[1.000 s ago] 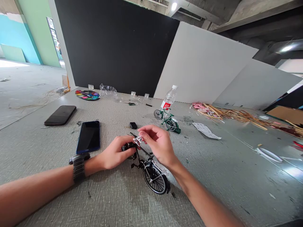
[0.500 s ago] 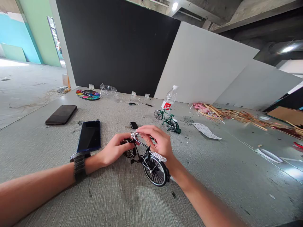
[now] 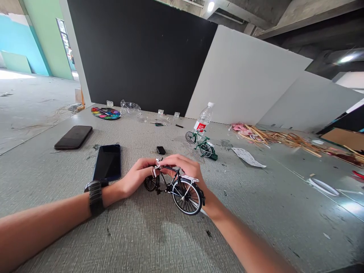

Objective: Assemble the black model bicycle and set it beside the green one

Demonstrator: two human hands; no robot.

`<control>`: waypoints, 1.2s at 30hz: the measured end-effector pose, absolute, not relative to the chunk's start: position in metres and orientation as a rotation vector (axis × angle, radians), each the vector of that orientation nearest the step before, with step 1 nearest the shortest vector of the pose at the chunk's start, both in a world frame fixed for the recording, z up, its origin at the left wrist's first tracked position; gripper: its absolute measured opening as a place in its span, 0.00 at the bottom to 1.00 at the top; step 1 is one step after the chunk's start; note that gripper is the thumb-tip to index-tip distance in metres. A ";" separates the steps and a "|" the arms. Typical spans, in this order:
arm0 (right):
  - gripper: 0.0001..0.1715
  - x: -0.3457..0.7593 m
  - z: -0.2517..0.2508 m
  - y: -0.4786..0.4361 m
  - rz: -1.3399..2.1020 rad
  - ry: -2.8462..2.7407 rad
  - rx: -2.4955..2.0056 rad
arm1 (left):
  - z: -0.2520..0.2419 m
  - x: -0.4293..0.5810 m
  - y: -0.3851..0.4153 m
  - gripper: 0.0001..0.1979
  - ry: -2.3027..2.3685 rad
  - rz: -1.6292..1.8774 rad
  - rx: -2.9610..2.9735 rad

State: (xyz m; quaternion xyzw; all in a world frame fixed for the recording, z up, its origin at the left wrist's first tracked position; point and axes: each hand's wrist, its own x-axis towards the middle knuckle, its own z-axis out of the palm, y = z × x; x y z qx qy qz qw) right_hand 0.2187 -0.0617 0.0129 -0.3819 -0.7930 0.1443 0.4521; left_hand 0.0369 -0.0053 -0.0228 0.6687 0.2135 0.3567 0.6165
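A black model bicycle (image 3: 186,195) with white-rimmed wheels and a silver rear rack is between my hands, its rear wheel toward me. My left hand (image 3: 136,178) closes on its front end, thumb and fingers around the handlebar and front wheel. From the far side, my right hand (image 3: 189,167) curls over the frame, fingers reaching to the handlebar; the bike partly hides its fingertips. A dark watch (image 3: 95,198) is on my left wrist. Just beyond the handlebar lies a small black object (image 3: 160,150). Farther right, a green model bicycle (image 3: 203,146) stands upright.
Two phones, one brownish (image 3: 74,137) and one blue-edged (image 3: 107,162), lie at left. A paint palette (image 3: 105,113) and crumpled clear plastic (image 3: 131,108) are by the black panel. A clear bottle (image 3: 205,115), printed paper (image 3: 248,157) and wood strips (image 3: 292,142) lie right.
The black bicycle has turned slightly and its rear wheel has risen a little. My right hand has shifted slightly left and down along it, and the small black object shows more fully.
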 end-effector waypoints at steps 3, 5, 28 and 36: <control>0.15 0.224 0.022 -0.065 0.467 -2.013 -0.952 | -0.024 0.036 -0.005 0.09 0.492 0.811 1.530; 0.14 0.228 0.026 -0.066 0.521 -2.038 -0.988 | -0.026 0.036 -0.005 0.09 0.518 0.800 1.521; 0.10 0.220 0.012 -0.056 0.603 -1.618 -1.137 | -0.020 0.033 -0.008 0.11 0.393 0.748 1.640; 0.09 0.224 0.015 -0.056 0.443 -1.704 -1.186 | -0.018 0.037 -0.011 0.19 0.509 0.673 1.624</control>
